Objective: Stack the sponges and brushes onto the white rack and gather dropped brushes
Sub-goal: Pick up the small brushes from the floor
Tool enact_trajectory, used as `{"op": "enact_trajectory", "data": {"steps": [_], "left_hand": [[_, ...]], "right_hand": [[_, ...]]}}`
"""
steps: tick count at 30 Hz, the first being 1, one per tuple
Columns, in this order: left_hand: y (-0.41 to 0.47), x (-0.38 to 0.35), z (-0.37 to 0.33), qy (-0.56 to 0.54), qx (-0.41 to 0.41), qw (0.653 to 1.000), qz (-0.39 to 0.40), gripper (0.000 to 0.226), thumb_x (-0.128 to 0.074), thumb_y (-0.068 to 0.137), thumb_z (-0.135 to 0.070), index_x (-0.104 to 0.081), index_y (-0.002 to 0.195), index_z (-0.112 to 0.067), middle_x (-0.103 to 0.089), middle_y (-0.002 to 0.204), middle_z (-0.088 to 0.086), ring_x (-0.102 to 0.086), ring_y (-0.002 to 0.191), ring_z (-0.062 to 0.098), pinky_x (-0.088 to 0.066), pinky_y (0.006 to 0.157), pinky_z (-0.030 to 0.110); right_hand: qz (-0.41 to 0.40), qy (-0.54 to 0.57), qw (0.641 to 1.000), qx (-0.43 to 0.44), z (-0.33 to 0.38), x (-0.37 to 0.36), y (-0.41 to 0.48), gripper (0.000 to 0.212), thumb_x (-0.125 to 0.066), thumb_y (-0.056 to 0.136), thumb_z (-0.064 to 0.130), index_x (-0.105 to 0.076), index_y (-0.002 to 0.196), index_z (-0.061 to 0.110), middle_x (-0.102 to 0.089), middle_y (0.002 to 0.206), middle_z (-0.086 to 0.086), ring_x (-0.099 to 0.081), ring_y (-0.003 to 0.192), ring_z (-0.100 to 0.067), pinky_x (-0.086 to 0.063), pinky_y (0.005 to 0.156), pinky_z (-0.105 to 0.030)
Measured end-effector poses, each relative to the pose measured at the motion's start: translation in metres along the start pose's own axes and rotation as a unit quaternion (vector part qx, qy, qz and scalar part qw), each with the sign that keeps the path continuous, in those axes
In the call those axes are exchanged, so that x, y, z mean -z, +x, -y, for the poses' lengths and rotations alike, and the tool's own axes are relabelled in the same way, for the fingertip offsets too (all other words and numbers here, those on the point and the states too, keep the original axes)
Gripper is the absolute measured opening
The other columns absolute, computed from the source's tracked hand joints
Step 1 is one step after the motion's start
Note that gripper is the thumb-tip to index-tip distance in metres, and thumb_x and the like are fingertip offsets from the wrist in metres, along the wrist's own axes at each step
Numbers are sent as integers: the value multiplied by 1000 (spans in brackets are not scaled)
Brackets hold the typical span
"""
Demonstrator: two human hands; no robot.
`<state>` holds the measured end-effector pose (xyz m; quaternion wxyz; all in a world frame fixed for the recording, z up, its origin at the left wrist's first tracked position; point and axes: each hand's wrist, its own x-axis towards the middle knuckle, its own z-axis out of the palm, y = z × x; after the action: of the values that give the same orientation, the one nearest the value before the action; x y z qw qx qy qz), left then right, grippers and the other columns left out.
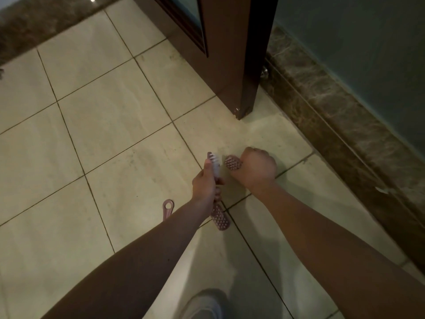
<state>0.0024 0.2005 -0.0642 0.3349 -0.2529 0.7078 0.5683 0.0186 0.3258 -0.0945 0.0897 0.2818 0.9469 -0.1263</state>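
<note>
My left hand (204,183) is closed around pink brushes: one with white bristles (215,164) points up and away, and a second head with pink studs (220,218) sticks out below the wrist. Just left of my forearm shows a pink handle end with a hole (167,209); whether it lies on the floor or is held I cannot tell. My right hand (257,169) is fisted over another pink brush (232,162) on the tiled floor, whose studded head shows to the left of the knuckles. The white rack and sponges are out of view.
Beige floor tiles (103,125) spread to the left. A dark wooden door (232,54) stands open just beyond the hands. A brown marble skirting (345,125) runs along the right wall. My grey shoe (204,305) is at the bottom.
</note>
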Motion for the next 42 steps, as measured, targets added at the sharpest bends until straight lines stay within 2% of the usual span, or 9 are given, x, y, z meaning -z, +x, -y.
{"op": "enact_trajectory", "data": {"steps": [4, 8, 13, 18, 22, 28, 32, 37, 42], "left_hand": [[-4, 3, -2, 24, -4, 1000, -2, 56, -33, 100, -53, -61, 87, -7, -53, 57, 3, -42, 38, 12, -35, 38, 19], [-21, -5, -20, 23, -40, 999, 6, 50, -33, 102, -46, -65, 105, -7, -56, 59, 4, -47, 40, 14, -39, 40, 22], [-80, -13, -62, 64, -88, 994, 28, 53, -28, 103, -46, -66, 106, -9, -51, 61, 2, -41, 44, 14, -35, 43, 23], [-183, -14, -115, 75, -93, 991, 63, 53, -25, 105, -42, -65, 96, -9, -46, 56, 1, -35, 38, 9, -29, 38, 19], [-275, -17, -164, 94, -92, 988, 77, 53, -23, 105, -42, -62, 87, -9, -42, 52, 1, -32, 33, 8, -27, 36, 17], [-429, -27, -248, 140, -95, 976, 136, 55, -22, 104, -43, -62, 84, -10, -39, 45, -3, -30, 30, 8, -25, 36, 16], [-530, -28, -305, 157, -101, 966, 181, 56, -22, 104, -45, -61, 84, -10, -36, 40, -7, -28, 30, 8, -24, 36, 16], [-626, -30, -358, 197, -107, 941, 253, 56, -22, 104, -46, -60, 82, -11, -37, 40, -8, -28, 31, 8, -23, 36, 17], [-688, -34, -381, 243, -129, 901, 336, 58, -20, 104, -46, -60, 83, -10, -36, 46, -4, -29, 32, 9, -23, 38, 20]], "right_hand": [[61, 192, 978, -54, -5, 11, -6, 36, -62, 82, 54, -49, 90, 21, -59, 76, 4, -57, 73, -18, -38, 57, -27], [68, 373, 923, -64, -7, 37, -14, 30, -63, 90, 39, -45, 100, 17, -63, 82, -4, -63, 73, -23, -54, 65, -38], [42, 430, 900, -55, -11, 101, -36, 24, -56, 95, 28, -42, 108, 14, -54, 72, 4, -49, 60, -10, -37, 56, -30], [14, 486, 867, -110, -16, 194, -99, 21, -57, 95, 26, -42, 105, 14, -57, 76, 2, -54, 65, -13, -44, 64, -34], [-18, 522, 835, -170, -23, 287, -156, 23, -60, 93, 29, -43, 101, 15, -53, 67, 6, -45, 51, -1, -40, 57, -31], [-85, 537, 808, -228, -25, 459, -235, 21, -59, 93, 26, -46, 101, 12, -53, 69, 8, -48, 58, -8, -43, 64, -36], [-122, 531, 802, -246, -22, 572, -290, 16, -57, 94, 29, -43, 95, 23, -54, 72, 9, -50, 58, -2, -41, 57, -28], [-152, 524, 791, -275, -17, 670, -360, 16, -55, 96, 26, -45, 102, 16, -54, 74, 6, -47, 60, -9, -43, 61, -36], [-233, 545, 732, -335, -11, 721, -414, 19, -58, 95, 31, -44, 98, 19, -54, 73, 5, -46, 57, -6, -41, 56, -28]]}}
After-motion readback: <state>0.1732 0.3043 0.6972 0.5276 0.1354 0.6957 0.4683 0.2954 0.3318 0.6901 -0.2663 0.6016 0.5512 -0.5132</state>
